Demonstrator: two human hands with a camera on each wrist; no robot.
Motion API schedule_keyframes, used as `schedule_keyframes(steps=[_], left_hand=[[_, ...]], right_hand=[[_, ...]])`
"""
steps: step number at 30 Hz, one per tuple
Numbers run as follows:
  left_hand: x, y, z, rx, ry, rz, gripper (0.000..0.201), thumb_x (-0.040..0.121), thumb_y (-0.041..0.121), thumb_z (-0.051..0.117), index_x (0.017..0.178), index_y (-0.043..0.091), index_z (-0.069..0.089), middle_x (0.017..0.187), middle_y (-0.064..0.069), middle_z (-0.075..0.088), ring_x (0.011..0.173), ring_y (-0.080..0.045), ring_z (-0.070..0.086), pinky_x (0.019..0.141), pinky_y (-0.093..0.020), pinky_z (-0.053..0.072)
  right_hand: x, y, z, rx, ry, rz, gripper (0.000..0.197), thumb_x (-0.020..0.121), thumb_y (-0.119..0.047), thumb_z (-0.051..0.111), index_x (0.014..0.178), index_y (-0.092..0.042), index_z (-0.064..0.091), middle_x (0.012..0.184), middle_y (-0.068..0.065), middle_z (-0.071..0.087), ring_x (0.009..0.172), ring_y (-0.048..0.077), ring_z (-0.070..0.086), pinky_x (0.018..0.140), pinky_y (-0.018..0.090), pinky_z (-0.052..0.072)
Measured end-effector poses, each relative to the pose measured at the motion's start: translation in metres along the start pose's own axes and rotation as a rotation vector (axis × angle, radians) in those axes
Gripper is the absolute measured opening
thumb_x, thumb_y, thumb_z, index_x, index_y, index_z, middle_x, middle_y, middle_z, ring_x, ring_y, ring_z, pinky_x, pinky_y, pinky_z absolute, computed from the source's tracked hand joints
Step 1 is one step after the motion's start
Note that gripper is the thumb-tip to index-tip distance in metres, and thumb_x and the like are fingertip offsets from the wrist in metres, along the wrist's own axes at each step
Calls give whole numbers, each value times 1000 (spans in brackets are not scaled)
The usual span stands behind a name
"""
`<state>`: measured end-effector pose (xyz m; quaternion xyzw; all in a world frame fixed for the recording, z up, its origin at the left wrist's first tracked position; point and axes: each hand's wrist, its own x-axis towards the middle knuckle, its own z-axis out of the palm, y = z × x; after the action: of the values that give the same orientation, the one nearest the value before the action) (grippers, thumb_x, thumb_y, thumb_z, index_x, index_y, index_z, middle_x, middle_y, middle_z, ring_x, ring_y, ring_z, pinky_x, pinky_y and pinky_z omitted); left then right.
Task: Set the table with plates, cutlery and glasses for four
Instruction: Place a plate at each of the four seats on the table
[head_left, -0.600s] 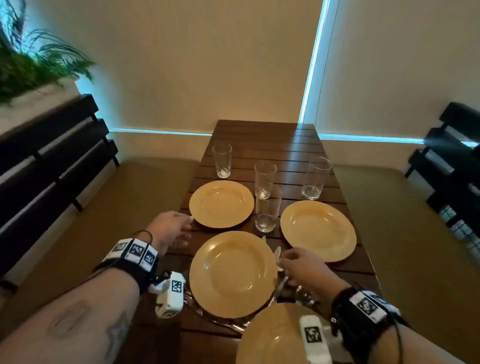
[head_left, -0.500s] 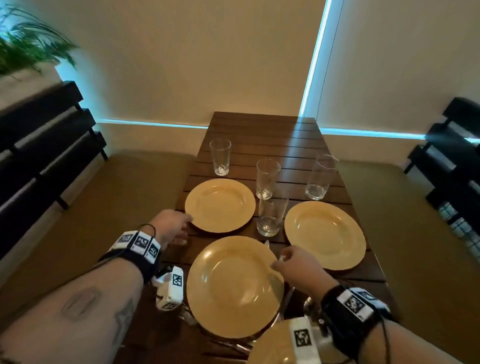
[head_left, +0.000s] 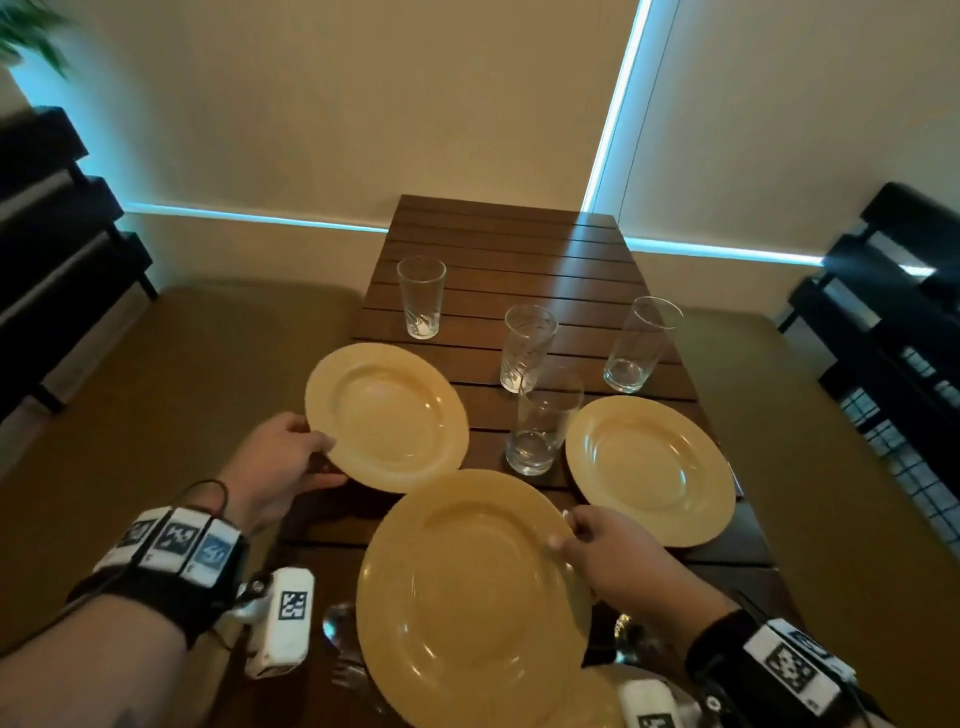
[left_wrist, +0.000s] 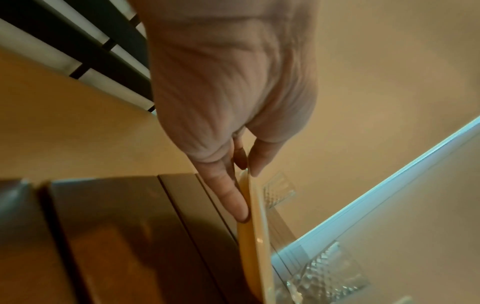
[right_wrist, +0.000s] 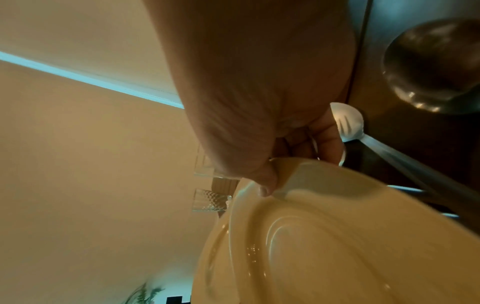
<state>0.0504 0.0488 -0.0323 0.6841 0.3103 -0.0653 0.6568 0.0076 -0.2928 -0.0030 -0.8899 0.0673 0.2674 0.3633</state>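
Note:
Several yellow plates lie on the dark slatted table. My left hand pinches the near-left rim of the far-left plate, thumb on top and fingers under it. My right hand grips the right rim of the near plate, which is lifted and tilted; the thumb lies on its rim. A third plate rests at the right, and a fourth plate's edge shows at the bottom. Several clear glasses stand beyond the plates. Spoons and a fork lie beneath the lifted plate.
Olive bench cushions run along both sides of the table, with dark slatted backrests behind them. A beige wall with a blue light strip closes the far end. A plant sits at the top left.
My left hand has taken hold of the far-left plate's rim. My right hand has lifted and tilted the near plate, uncovering cutlery below it.

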Motion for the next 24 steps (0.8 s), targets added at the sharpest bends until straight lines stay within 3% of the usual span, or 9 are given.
schedule_keyframes(steps=[2, 5, 8, 10, 14, 16, 17, 21, 24], left_hand=[[-31, -3, -15, 33, 29, 55, 32, 103, 3, 59, 133, 4, 51, 125, -24, 64, 111, -41, 68, 78, -49, 63], [-92, -9, -29, 22, 58, 90, 38, 103, 8, 59, 140, 14, 49, 121, -22, 68, 106, -38, 71, 89, -55, 60], [-162, -18, -29, -9, 25, 121, 35, 103, 9, 58, 137, 17, 54, 120, -22, 70, 106, -40, 70, 83, -53, 59], [-210, -26, -20, -47, -11, 133, 27, 103, 8, 59, 126, 22, 60, 117, -22, 72, 104, -40, 70, 80, -51, 58], [-289, -51, 14, -183, -122, 131, 28, 101, 2, 57, 118, 23, 65, 107, -17, 77, 101, -41, 69, 81, -53, 58], [-319, -66, 36, -210, -174, 125, 32, 100, -1, 57, 114, 25, 67, 95, -5, 80, 94, -29, 69, 75, -45, 60], [-329, -76, 46, -215, -212, 123, 34, 99, -3, 57, 114, 25, 68, 98, -3, 82, 96, -27, 70, 79, -43, 60], [-355, -114, 89, -228, -408, 114, 38, 100, -7, 54, 126, 15, 69, 117, -16, 78, 96, -22, 77, 73, -28, 62], [-366, -135, 121, -230, -550, 52, 37, 101, 1, 57, 127, 22, 71, 116, -22, 76, 94, -36, 72, 72, -41, 60]], right_hand=[[-20, 7, -7, 57, 16, -14, 13, 97, -37, 61, 95, -26, 68, 90, -3, 75, 82, 12, 71, 73, 31, 59], [-57, 21, -21, 171, 23, -2, 13, 97, -37, 60, 98, -26, 68, 88, 1, 77, 77, 17, 73, 72, 36, 61], [-97, 43, -32, 264, 27, 4, 14, 97, -34, 61, 100, -24, 70, 90, 2, 79, 85, 22, 76, 82, 49, 62], [-125, 59, -38, 284, 34, 9, 14, 98, -32, 60, 101, -22, 70, 88, 2, 79, 83, 21, 76, 79, 46, 63], [-178, 96, -52, 355, 25, 43, 15, 99, -27, 58, 105, -19, 69, 88, 2, 79, 82, 19, 76, 71, 35, 59], [-201, 114, -59, 399, 48, 74, 16, 100, -27, 57, 106, -17, 69, 89, 4, 79, 85, 23, 76, 73, 39, 60], [-212, 123, -63, 438, 73, 105, 17, 100, -26, 57, 106, -17, 69, 89, 7, 79, 87, 27, 76, 75, 43, 61], [-251, 156, -73, 556, 179, 233, 22, 98, -33, 58, 105, -15, 68, 99, 18, 75, 87, 39, 73, 79, 52, 60], [-273, 183, -75, 562, 313, 289, 30, 96, -40, 60, 107, -14, 64, 104, 19, 70, 91, 39, 70, 80, 52, 59]])
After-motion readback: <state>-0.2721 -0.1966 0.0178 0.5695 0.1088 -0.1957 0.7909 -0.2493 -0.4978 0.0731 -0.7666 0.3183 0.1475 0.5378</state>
